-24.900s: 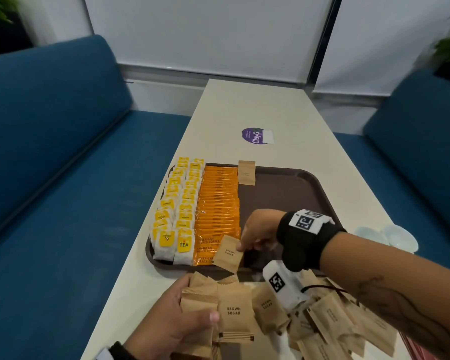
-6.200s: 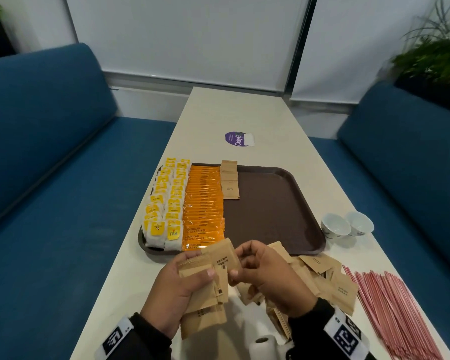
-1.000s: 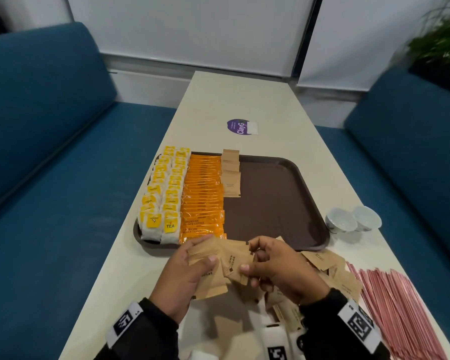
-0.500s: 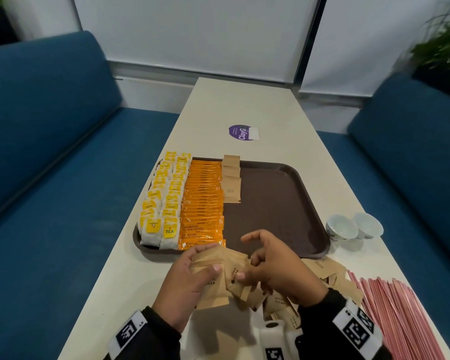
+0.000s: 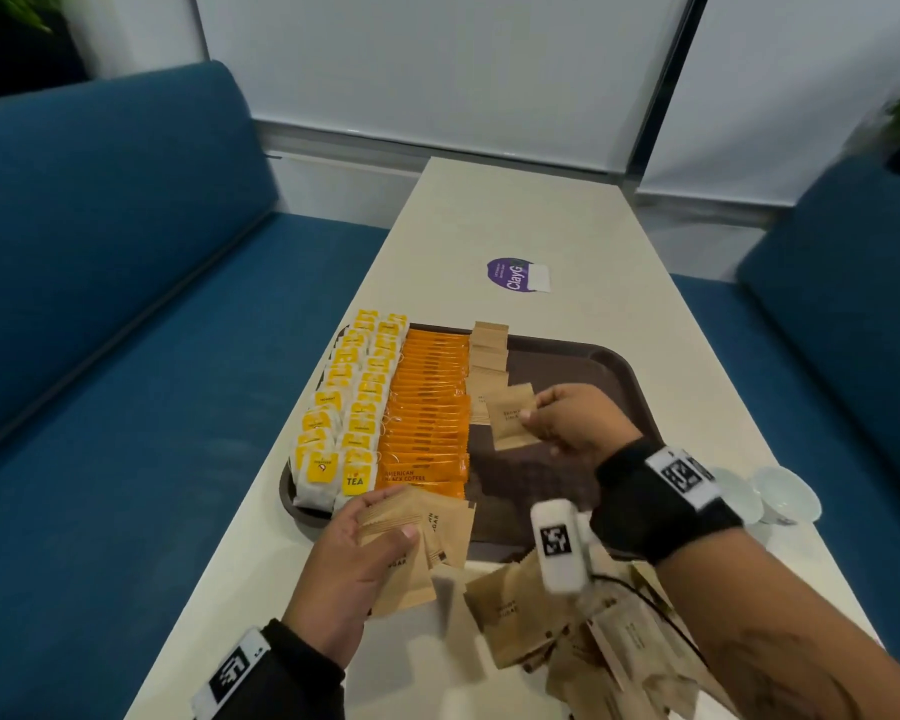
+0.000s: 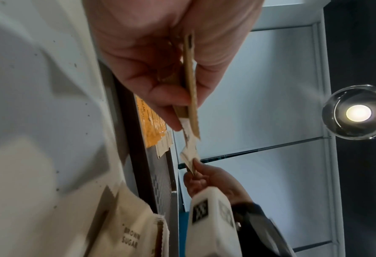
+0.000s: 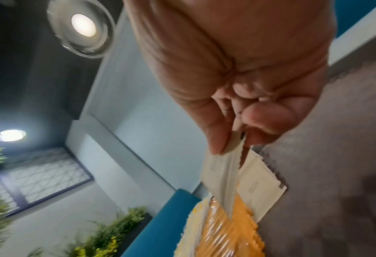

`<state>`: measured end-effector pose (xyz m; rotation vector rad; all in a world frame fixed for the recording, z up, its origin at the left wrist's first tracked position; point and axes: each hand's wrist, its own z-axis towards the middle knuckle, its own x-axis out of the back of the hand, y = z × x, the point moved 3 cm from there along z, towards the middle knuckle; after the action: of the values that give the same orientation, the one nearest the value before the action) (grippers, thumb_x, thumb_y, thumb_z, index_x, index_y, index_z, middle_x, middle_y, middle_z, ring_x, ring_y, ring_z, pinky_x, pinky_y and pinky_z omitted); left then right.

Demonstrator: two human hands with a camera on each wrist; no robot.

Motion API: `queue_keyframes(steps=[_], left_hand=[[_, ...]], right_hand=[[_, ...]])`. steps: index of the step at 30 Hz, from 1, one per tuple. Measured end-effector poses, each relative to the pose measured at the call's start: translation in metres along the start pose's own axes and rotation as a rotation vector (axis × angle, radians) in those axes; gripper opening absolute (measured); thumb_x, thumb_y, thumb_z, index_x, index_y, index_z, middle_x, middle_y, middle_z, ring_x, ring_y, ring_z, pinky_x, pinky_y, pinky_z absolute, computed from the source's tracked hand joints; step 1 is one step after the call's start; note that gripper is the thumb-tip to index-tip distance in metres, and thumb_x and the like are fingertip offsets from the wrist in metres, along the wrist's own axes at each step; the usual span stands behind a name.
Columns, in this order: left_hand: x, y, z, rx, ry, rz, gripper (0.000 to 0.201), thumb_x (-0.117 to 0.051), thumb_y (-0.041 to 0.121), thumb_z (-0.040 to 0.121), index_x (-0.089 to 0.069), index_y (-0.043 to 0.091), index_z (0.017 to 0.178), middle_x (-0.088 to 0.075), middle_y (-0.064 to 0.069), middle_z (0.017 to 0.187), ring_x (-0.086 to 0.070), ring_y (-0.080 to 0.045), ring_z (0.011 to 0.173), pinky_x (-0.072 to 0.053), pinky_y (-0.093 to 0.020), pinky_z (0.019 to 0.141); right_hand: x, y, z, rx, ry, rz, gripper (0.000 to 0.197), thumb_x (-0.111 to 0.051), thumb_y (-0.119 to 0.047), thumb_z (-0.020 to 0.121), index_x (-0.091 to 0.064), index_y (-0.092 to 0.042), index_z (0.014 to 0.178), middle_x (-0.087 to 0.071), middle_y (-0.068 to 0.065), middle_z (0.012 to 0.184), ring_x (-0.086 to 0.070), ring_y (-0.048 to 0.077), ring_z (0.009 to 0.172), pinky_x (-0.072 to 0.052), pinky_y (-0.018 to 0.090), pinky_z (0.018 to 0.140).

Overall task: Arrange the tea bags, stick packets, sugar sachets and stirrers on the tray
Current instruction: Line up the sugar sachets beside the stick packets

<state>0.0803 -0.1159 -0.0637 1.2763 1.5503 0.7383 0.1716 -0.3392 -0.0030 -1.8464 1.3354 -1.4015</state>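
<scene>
Right hand (image 5: 575,420) pinched one sugar sachet (image 5: 510,415) betw thumb & fingers over tray (image 5: 619,376); left hand (image 5: 354,553) gripped sachet stack (image 5: 427,532), fingers curled.

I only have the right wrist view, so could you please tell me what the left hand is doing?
Observer: The left hand grips a fanned stack of brown sugar sachets at the near edge of the tray.
Operator: Thank you; are more sachets waiting elsewhere?
Observer: Yes, a loose pile of sachets lies on the table, nearer the person than the tray.
Operator: How far does the sachet row reach?
Observer: The sachet row runs from the far rim to about mid-tray; the right hand holds its single sachet at the near end.
</scene>
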Motion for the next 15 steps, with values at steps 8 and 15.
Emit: queue_keyframes(steps=[8,15], left_hand=[[0.007,-0.005,0.005,0.026,0.047,-0.01,0.033,-0.062,0.0,0.084,-0.062,0.024,0.106,-0.069,-0.011,0.102,-0.066,-0.028,0.09,-0.053,-0.041,0.078],[0.011,-0.01,0.005,0.049,0.06,-0.011,0.032,-0.062,0.001,0.084,-0.061,0.024,0.106,-0.07,-0.011,0.102,-0.066,-0.027,0.091,-0.052,-0.037,0.073]], right_hand=[[-0.02,0.004,0.079,-0.346,-0.07,-0.125,0.017,-0.063,-0.018,0.089,-0.058,-0.006,0.1,-0.063,0.007,0.091,-0.056,0.017,0.077,-0.047,0.024,0.058],[-0.029,0.003,0.096,-0.282,-0.057,-0.582,0.032,-0.056,-0.041,0.092,-0.055,-0.01,0.086,-0.056,0.003,0.078,-0.054,0.018,0.08,-0.045,0.029,0.085]])
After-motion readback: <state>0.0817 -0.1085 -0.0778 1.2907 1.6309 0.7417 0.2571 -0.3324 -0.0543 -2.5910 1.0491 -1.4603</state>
